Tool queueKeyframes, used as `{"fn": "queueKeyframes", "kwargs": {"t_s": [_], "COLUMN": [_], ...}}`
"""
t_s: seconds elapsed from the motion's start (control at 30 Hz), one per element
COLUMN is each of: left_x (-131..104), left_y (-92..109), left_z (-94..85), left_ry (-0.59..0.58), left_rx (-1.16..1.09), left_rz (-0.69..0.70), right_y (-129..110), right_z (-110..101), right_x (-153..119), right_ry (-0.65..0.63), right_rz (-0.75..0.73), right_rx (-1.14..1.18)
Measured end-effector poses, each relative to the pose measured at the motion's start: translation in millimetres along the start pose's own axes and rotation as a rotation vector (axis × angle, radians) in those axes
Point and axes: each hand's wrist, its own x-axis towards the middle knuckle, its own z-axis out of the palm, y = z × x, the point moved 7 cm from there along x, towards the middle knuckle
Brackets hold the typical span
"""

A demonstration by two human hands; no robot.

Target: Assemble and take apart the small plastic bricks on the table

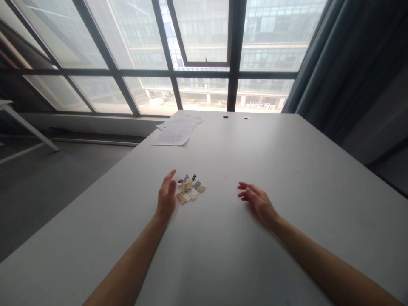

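A small heap of building bricks (190,189) in tan, white, grey and black lies on the white table (223,238). Just left of the heap is my left hand (166,195), its edge down near the tabletop and its palm turned toward the bricks. Its fingers are stretched out and nothing is in them. My right hand (256,202) is farther off, to the right of the heap with a stretch of tabletop between. Its fingers are slightly bent and apart, pointing left, and it holds nothing.
Printed sheets of paper (175,131) lie at the table's far left edge. Two round holes, one dark (225,117), sit near the back edge. Large windows stand behind the table, and a dark curtain (331,63) hangs at the right. White table legs (32,127) show at the far left.
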Motion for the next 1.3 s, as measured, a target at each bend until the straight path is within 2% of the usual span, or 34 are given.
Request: {"fn": "queueKeyframes", "kwargs": {"t_s": [0.07,0.1,0.17,0.2,0.23,0.27,0.3,0.33,0.37,0.43,0.5,0.57,0.67,0.87,0.97,1.03,1.13,1.23,1.3], "left_x": [5,6,3,-4,-17,-36,-57,-78,-97,-125,-139,-143,-141,-141,-137,-123,-82,-31,-5], "left_y": [7,20,58,87,116,139,154,161,162,153,139,127,121,127,127,121,93,47,19], "left_z": [-17.2,-24.9,-32.5,-29.7,-18.7,-1.7,15.8,32.4,47.1,68.8,82.7,88.8,88.6,87.1,82.5,72.2,46.9,22.5,17.9], "left_ry": [0.071,0.093,0.059,-0.019,-0.165,-0.361,-0.553,-0.741,-0.908,-1.1,-1.205,-1.248,-1.262,-1.24,-1.159,-1.033,-0.78,-0.529,-0.463], "left_rx": [-0.079,-0.166,-0.195,-0.13,-0.003,0.135,0.241,0.308,0.341,0.36,0.356,0.352,0.35,0.333,0.311,0.304,0.355,0.514,0.613], "left_rz": [0.006,0.061,0.172,0.31,0.47,0.62,0.712,0.748,0.759,0.72,0.67,0.637,0.623,0.629,0.663,0.694,0.673,0.513,0.389], "right_y": [1,-4,-30,-48,-65,-80,-85,-82,-76,-57,-41,-33,-30,-32,-30,-28,-25,-23,-22], "right_z": [-55,-80,-119,-128,-127,-119,-101,-79,-61,-35,-23,-19,-20,-21,-23,-27,-30,-23,-11], "right_x": [-27,-41,-69,-81,-92,-102,-110,-118,-126,-138,-142,-141,-139,-139,-141,-141,-140,-134,-123], "right_ry": [0.218,0.321,0.457,0.439,0.37,0.264,0.09,-0.128,-0.304,-0.544,-0.647,-0.677,-0.687,-0.683,-0.611,-0.523,-0.403,-0.359,-0.357], "right_rz": [0.043,0.009,-0.163,-0.267,-0.361,-0.427,-0.432,-0.418,-0.41,-0.368,-0.33,-0.304,-0.285,-0.305,-0.343,-0.357,-0.344,-0.316,-0.303], "right_rx": [0.334,0.414,0.393,0.299,0.146,-0.063,-0.311,-0.554,-0.74,-0.952,-1.023,-1.037,-1.044,-1.055,-1.051,-1.045,-1.025,-1.036,-1.067]}}
